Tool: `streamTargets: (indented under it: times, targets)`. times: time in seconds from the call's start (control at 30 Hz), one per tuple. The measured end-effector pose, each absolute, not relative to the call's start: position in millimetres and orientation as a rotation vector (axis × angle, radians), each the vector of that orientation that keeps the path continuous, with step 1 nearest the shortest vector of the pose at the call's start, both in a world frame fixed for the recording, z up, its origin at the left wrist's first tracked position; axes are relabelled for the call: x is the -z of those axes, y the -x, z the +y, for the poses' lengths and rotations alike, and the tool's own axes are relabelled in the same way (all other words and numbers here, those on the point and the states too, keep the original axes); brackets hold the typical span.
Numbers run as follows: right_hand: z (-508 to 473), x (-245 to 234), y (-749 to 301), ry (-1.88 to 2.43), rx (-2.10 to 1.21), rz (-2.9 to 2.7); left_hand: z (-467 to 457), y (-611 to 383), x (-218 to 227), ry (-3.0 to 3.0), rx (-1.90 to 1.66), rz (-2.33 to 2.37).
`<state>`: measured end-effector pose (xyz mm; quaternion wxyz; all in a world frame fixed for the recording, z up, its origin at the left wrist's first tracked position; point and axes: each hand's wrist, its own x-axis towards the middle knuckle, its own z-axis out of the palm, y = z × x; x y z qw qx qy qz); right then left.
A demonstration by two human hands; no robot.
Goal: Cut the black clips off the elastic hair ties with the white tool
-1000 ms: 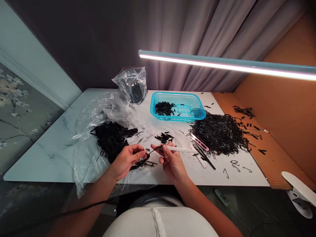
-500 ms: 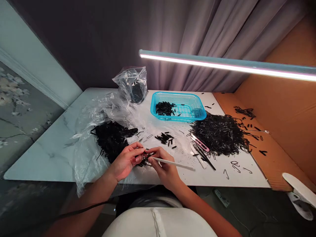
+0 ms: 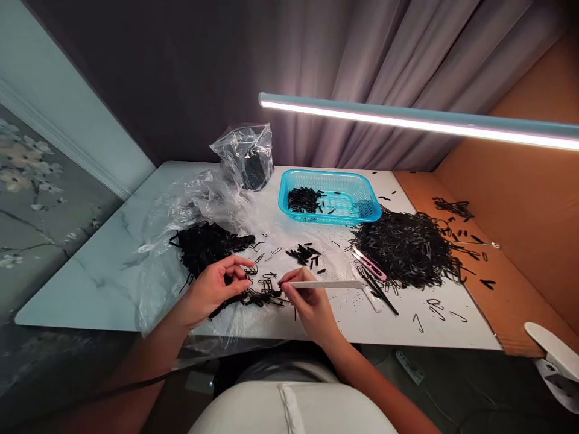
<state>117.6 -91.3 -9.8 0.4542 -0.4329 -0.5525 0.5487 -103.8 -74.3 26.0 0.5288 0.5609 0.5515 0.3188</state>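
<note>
My left hand (image 3: 220, 287) is beside the heap of black pieces, its thumb and fingers apart, with no held object visible. My right hand (image 3: 308, 301) is closed around a slim white stick-like tool (image 3: 332, 284), which points to the right. A tiny dark bit shows at its fingertips, too small to name. Between the hands lie loose dark wire loops (image 3: 266, 284), shaped like paper clips. Behind them sits a little group of short black pieces (image 3: 304, 254). The black heap (image 3: 205, 248) rests on clear plastic sheeting (image 3: 156, 283), partly behind my left hand.
A blue basket (image 3: 379, 211) holding short black pieces stands at the back. To its right spreads a large pile of black loops (image 3: 402, 250), with a pink-handled tool (image 3: 373, 266) alongside. A filled clear bag (image 3: 253, 160) stands behind. A lamp tube (image 3: 384, 117) hangs above.
My hands have separated: the left moved left and its fingers parted, while the right shifted slightly right. The white tool has swung from slanting downward to nearly level. Wire loops between the hands are now exposed.
</note>
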Motion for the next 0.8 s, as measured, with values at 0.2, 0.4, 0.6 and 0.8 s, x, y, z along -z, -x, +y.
streamTargets:
  times: [0.2, 0.4, 0.6, 0.8]
  targets:
    - [-95.5, 3.8, -107.0, 0.963, -1.493, -1.25, -80.9, 87.9, -18.8, -1.641, -0.71, 1.435]
    - [-95.1, 6.4, -103.1, 0.954, -1.52, -1.147, -86.2, 71.0, -25.5, -2.049, -0.762, 1.489]
    - [-94.2, 6.4, -101.9, 0.928, -1.579, -1.031, -88.2, 67.2, -20.0, -2.282, -0.884, 1.436]
    - [-91.9, 7.8, -102.5, 0.944, -1.57, -0.977, -88.0, 65.4, -20.3, -2.325, -0.857, 1.361]
